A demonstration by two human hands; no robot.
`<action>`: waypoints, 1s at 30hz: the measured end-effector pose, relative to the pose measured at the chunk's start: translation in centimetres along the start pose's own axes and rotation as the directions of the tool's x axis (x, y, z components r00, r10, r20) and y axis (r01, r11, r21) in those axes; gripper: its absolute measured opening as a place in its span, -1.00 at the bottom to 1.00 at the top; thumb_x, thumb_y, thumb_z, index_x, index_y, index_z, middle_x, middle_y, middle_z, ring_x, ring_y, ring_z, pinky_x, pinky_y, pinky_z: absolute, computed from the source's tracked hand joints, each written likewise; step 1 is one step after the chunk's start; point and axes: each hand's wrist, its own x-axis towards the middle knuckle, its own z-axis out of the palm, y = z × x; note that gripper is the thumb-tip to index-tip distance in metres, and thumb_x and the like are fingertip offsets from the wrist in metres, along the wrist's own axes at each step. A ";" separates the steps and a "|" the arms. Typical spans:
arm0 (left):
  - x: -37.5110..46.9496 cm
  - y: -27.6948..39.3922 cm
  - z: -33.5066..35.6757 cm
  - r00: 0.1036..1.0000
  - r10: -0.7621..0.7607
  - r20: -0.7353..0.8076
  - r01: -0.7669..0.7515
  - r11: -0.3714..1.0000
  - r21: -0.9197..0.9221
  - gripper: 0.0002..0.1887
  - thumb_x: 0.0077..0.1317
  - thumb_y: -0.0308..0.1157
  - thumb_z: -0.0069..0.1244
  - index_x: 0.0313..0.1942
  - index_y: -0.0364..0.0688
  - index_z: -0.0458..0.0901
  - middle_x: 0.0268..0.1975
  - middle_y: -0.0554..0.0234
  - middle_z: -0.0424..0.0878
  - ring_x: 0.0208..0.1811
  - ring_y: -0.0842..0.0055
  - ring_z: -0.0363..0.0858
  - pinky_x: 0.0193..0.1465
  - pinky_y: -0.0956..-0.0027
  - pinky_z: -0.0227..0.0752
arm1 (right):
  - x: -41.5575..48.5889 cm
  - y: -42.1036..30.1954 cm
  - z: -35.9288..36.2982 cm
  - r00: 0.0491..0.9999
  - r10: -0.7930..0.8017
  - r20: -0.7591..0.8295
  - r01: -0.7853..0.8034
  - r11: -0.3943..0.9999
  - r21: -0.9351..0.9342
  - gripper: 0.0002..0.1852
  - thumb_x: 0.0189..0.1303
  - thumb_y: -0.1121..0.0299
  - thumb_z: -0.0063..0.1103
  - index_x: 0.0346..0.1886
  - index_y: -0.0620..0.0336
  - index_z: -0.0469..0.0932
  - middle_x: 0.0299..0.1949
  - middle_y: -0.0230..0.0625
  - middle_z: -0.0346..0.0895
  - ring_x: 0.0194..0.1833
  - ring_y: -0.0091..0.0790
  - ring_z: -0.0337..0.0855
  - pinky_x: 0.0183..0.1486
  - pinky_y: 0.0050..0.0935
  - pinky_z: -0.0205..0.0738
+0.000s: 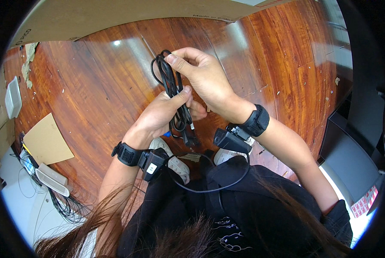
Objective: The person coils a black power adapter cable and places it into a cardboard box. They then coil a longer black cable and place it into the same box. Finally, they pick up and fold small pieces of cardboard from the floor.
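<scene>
A black cable [170, 75], folded into a long looped bundle, hangs between my two hands above the wooden floor. My left hand [166, 108] grips the lower middle of the bundle, thumb across the front. At the bundle's top end, my right hand [199, 66] pinches the loops between thumb and fingers. Below my left hand dangle the lower loops and a dark end piece [189, 139], which I cannot make out clearly. Something small and blue [167, 134] shows behind the loops. Each wrist wears a black strap with a camera-like device, the right one [232, 138] being nearer the bundle.
A large cardboard box [121, 19] spans the far side. On the left are a cardboard sheet [48, 140], white plastic trays [52, 179] and tangled dark cables [61, 206]. Dark panels [350, 151] stand at right. White shoes [176, 164] are below my hands, and a thin cable [208, 191] links the wrist devices.
</scene>
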 end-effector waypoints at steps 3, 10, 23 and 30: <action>-0.1 0.0 -0.4 1.000 0.016 0.025 -0.016 1.000 0.007 -0.67 0.51 -0.15 -0.20 -0.33 -0.20 0.46 -0.52 0.29 0.53 -0.46 0.51 0.62 -0.28 0.37 0.59 | 0.4 0.6 -0.5 0.990 -0.140 -0.018 0.140 0.990 -0.035 -0.65 0.31 0.21 0.19 -0.10 0.38 0.52 -0.29 -0.27 0.61 -0.35 -0.57 0.57 -0.31 -0.56 0.48; -0.1 0.3 -1.6 0.980 0.191 -0.049 -0.196 0.971 -0.133 -0.68 0.53 -0.14 -0.27 -0.31 -0.15 0.41 -0.70 0.52 0.23 -0.70 0.70 0.26 -0.53 0.54 0.32 | 0.3 2.2 -1.6 0.996 -0.058 0.067 0.066 0.989 -0.130 -0.59 0.35 0.10 0.12 -0.06 0.34 0.54 -0.23 -0.23 0.61 -0.19 -0.48 0.57 -0.06 -0.50 0.43; -0.5 3.3 -6.4 0.843 0.414 -0.344 -0.538 0.670 -0.512 -0.73 0.54 -0.22 -0.28 -0.34 -0.14 0.37 -0.75 0.59 0.09 -0.79 0.78 0.02 -0.68 0.62 0.02 | -1.4 3.7 -1.1 0.841 0.249 0.481 -0.162 0.963 -0.215 -0.58 0.41 0.10 -0.02 -0.09 0.35 0.53 -0.27 -0.26 0.62 -0.33 -0.48 0.66 -0.25 -0.52 0.55; -0.7 3.4 -6.4 0.812 0.423 -0.401 -0.582 0.633 -0.511 -0.71 0.46 -0.24 -0.24 -0.47 -0.10 0.36 -0.81 0.57 0.01 -0.83 0.74 -0.04 -0.72 0.60 -0.02 | -1.2 2.6 -1.2 0.863 0.268 0.429 -0.175 0.954 -0.244 -0.77 0.35 0.33 0.09 -0.08 0.31 0.52 -0.32 -0.34 0.63 -0.38 -0.57 0.62 -0.31 -0.58 0.51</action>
